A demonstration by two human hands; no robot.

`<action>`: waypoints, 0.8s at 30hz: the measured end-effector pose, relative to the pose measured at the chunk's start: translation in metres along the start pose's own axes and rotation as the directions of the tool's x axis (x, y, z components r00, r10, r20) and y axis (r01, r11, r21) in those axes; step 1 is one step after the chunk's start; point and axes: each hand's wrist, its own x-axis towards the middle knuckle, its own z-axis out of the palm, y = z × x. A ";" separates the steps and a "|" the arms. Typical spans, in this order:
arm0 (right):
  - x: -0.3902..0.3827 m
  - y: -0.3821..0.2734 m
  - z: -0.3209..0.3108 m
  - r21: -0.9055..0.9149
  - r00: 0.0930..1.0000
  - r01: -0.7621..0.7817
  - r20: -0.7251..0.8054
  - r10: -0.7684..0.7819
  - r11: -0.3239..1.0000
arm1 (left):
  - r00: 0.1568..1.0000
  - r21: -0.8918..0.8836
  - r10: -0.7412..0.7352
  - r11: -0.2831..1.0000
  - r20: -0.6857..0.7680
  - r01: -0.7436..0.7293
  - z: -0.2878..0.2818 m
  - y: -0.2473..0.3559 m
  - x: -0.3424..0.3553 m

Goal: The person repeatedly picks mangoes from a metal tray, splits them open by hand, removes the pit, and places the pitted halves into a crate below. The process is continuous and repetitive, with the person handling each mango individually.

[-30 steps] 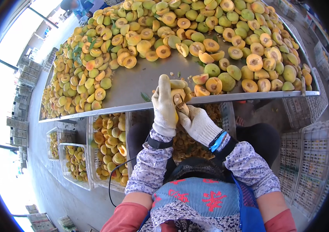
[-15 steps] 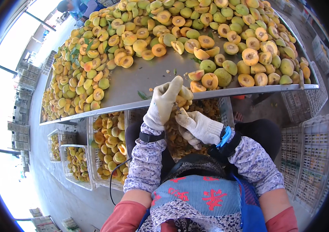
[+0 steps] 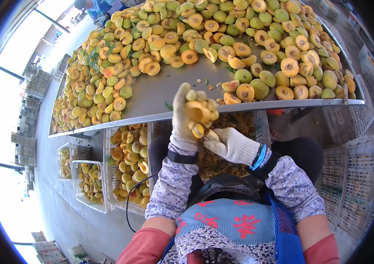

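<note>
My left hand (image 3: 181,119), in a white knit glove, is closed around a peach half (image 3: 199,112), thumb upright. The cut face turns toward me and shows a hollow at its middle. My right hand (image 3: 236,146), gloved too, grips a small pitting tool (image 3: 199,130) with a curved metal end. That end lies just below the peach half, with a bit of yellow flesh at it; whether it touches the fruit I cannot tell. Both hands are in front of the metal table's near edge (image 3: 151,117), above a crate of dark yellow peach pieces (image 3: 222,163).
Halved peaches (image 3: 169,50), many with pits in, heap over the table. Crates of peach halves (image 3: 129,163) stand below on the left. Stacked plastic crates (image 3: 356,176) rise at the right. A black cable (image 3: 129,200) hangs beside my left arm. Another person (image 3: 101,11) works at far left.
My left hand has rolled open toward me, bringing the hollowed cut face into view. The tool's metal end now shows below the fruit, and my right hand has moved slightly right.
</note>
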 end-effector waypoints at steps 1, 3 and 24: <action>0.001 -0.003 0.003 -0.219 0.990 0.118 -0.048 -0.132 0.968 | 0.999 -0.067 0.031 0.997 -0.029 -0.032 -0.008 0.011 -0.001; -0.007 -0.011 -0.001 -0.563 0.993 -0.079 0.025 0.113 0.823 | 0.981 -0.017 0.185 0.982 -0.051 -0.186 -0.018 0.043 -0.017; 0.011 -0.016 0.002 -0.630 0.988 -0.152 -0.102 0.113 0.761 | 0.871 0.803 0.488 -0.537 0.047 0.258 -0.102 0.144 0.190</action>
